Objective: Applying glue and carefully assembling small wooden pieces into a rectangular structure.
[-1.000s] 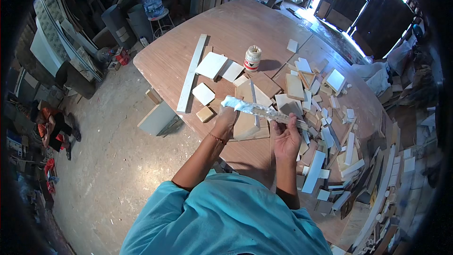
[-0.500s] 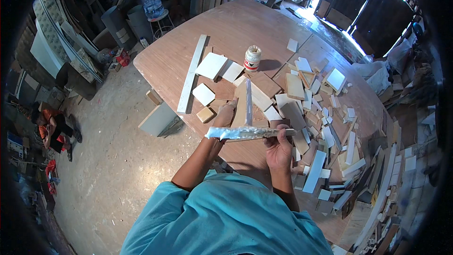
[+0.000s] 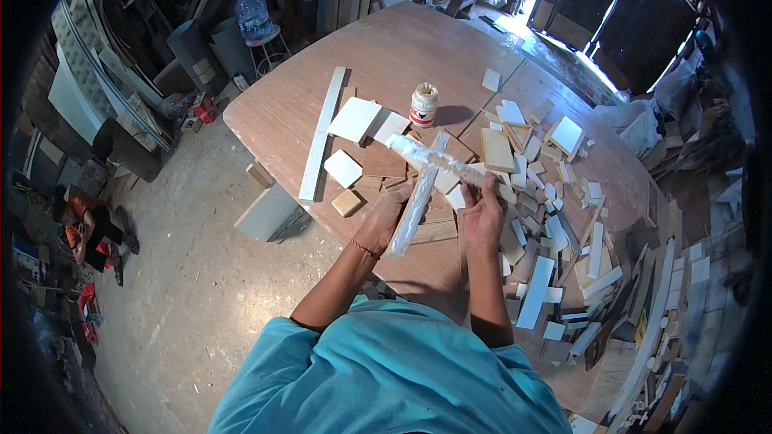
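Observation:
My left hand [image 3: 384, 215] is closed around a narrow wooden board [image 3: 412, 221], tilted so that its long edge, coated in white glue, faces up. Between the fingers of my right hand [image 3: 484, 215] is a flat wooden stick [image 3: 430, 159], its far end thick with white glue. The stick crosses over the far part of the board; whether the two touch, I cannot tell. Beyond them stands an open glue jar [image 3: 425, 106] with dried drips round its mouth. White-faced wood blocks [image 3: 355, 120] lie on the table past my left hand.
A long pale strip [image 3: 324, 133] lies along the left part of the wooden table [image 3: 273, 104]. Many wood offcuts [image 3: 535, 293] are heaped on the right. A board [image 3: 269, 213] leans by the table's left edge. Farther left, a person in orange [image 3: 84, 217] sits.
The stick has moved away from me, from the board's near end to its far part, and now slants. The board's near end has swung left and towards me.

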Demonstrator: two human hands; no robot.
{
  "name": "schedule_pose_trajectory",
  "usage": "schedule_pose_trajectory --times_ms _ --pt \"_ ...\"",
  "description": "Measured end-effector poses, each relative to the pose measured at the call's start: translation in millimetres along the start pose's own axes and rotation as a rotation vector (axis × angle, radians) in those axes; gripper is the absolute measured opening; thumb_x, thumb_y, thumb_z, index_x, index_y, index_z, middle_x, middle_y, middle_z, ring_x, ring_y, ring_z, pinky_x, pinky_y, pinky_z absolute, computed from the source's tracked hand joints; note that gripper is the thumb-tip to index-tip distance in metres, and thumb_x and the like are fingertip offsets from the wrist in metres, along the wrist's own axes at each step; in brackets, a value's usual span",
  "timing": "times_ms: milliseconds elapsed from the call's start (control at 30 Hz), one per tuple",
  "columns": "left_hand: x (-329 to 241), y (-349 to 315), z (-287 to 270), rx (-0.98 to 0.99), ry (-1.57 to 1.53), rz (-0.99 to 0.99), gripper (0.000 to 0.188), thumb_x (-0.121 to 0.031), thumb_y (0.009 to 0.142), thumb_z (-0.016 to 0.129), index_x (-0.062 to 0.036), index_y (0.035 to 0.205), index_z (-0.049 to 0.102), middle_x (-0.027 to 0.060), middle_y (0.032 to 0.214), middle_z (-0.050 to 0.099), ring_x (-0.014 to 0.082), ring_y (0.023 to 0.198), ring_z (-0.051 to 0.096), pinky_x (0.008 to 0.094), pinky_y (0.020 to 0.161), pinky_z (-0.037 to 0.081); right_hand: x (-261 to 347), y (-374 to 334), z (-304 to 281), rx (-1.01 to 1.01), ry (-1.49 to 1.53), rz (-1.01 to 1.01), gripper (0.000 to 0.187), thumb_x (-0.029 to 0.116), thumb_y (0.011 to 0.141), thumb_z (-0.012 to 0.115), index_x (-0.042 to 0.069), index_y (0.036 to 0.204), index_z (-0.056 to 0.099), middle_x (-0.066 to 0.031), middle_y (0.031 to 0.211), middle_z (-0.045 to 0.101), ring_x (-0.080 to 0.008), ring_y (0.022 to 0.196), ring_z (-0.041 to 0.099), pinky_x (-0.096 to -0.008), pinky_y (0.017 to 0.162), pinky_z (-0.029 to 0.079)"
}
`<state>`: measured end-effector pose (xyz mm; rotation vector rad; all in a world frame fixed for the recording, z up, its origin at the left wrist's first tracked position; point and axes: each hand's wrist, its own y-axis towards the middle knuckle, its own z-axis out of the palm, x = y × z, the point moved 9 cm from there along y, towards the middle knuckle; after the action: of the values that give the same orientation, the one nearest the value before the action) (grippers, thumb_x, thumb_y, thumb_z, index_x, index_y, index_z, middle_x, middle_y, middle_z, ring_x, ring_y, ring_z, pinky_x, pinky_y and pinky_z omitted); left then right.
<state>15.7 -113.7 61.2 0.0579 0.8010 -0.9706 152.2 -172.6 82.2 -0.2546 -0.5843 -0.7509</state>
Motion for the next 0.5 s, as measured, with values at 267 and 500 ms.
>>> schedule_pose_trajectory --times_ms 267,500 --pt "-3 -2 14 0.197 -0.102 -0.025 0.027 -0.028 0.088 0.04 -0.0042 0.098 0.048 0.0038 0.067 0.051 0.0094 0.051 0.048 0.0193 0.043 0.041 14 61 12 -0.021 0.04 -0.108 0.021 0.009 0.077 0.059 -0.002 0.093 0.052 -0.0104 0.09 0.057 -0.0188 0.079 0.059 -0.0286 0.069 0.053" --pt "-1 39 -26 -0.045 -0.104 -0.054 0.032 -0.023 0.09 0.034 -0.0001 0.111 0.043 0.001 0.071 0.044 0.0061 0.056 0.042 0.015 0.045 0.039 11 98 22 -0.136 -0.099 -0.219 0.019 0.01 0.077 0.06 -0.003 0.089 0.053 -0.0121 0.086 0.058 -0.0193 0.073 0.059 -0.028 0.065 0.053"
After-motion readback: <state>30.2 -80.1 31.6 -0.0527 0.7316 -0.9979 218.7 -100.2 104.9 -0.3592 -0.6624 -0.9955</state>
